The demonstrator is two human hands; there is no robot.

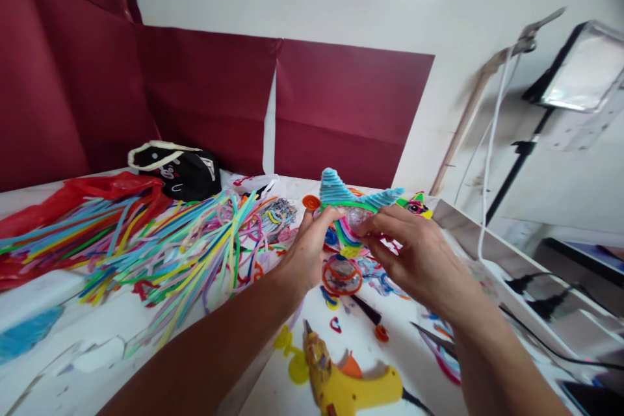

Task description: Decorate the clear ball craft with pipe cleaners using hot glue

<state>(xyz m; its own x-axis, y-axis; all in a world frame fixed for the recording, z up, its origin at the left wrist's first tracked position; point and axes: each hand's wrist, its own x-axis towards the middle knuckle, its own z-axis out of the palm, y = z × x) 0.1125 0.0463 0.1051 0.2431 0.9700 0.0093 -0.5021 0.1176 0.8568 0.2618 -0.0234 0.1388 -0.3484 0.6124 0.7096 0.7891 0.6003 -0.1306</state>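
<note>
Between my hands, above the table, is a colourful pipe-cleaner craft (336, 190). Two light blue ridged points stand up from its green edge, and clear plastic shows under them. My left hand (308, 246) is closed on its left side, thumb near the green edge. My right hand (414, 248) pinches at its right side; the fingertips partly cover the clear part, and I cannot make out any small piece in them. An orange coil (311, 202) shows beside my left fingers. Below hangs or lies a clear round piece with an orange rim (342, 275); whether it is attached I cannot tell.
A yellow glue gun (358, 391) lies in front, near scissors (439, 340). Loose pipe cleaners (190, 253) spread on the left beside a red plastic bag (107, 185) and a black pouch (178, 172). A lamp (582, 68) and a power strip (531, 296) are at right.
</note>
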